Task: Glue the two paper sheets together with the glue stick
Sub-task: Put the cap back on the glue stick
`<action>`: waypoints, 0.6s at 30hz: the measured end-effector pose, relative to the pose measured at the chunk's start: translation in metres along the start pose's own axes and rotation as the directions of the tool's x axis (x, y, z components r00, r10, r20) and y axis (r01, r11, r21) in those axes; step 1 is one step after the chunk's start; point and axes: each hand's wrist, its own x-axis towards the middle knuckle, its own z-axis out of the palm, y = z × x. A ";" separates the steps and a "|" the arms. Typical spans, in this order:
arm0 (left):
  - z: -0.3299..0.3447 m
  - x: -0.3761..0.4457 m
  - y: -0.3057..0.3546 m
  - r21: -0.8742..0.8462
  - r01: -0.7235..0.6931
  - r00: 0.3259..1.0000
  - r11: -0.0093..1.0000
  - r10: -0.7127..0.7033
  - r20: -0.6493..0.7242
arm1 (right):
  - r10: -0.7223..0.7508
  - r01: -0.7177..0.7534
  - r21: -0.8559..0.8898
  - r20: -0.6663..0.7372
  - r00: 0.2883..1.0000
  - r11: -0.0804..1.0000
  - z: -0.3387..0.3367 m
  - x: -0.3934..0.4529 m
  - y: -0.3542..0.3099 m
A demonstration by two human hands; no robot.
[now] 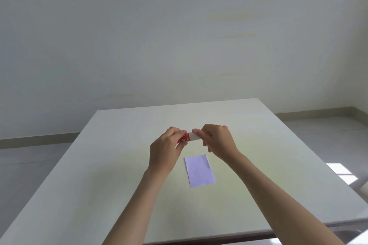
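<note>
Glue stick (pixel 188 138): you hold this short cylinder level in the air above the table, between both hands; its left part carries a glossy red printed label, its right part is plain white plastic.
Left hand (pixel 166 150): your fingers and thumb are closed around the red end of the glue stick, hiding its base.
Right hand (pixel 218 142): your fingertips (pixel 196 132) pinch the white end, with the rest of the fingers curled in; you cannot tell whether this white part is a cap or the body.
Paper (pixel 199 170): a small, flat, matte rectangle with crisp corners and a pale lilac tint lies on the table just nearer you than your hands, apart from them; only one sheet outline shows, so you cannot tell whether a second lies under it.
Table (pixel 99 175): smooth, pale cream top with a faint sheen and straight edges.
</note>
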 end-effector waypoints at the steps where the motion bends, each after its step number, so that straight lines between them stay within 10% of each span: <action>1: 0.000 0.000 0.000 -0.001 0.016 1.000 1.000 -0.016 0.007 | -0.023 0.023 -0.006 0.021 1.000 1.000 -0.002 0.001 -0.001; 14: 0.001 0.000 -0.001 -0.080 0.074 0.997 0.994 -0.074 0.010 | -0.128 0.128 0.012 0.162 0.979 0.992 -0.008 0.003 -0.007; 18: 0.005 0.001 0.000 -0.107 0.048 0.999 0.993 -0.048 0.003 | -0.026 0.031 -0.229 0.024 0.999 0.973 -0.005 0.005 -0.011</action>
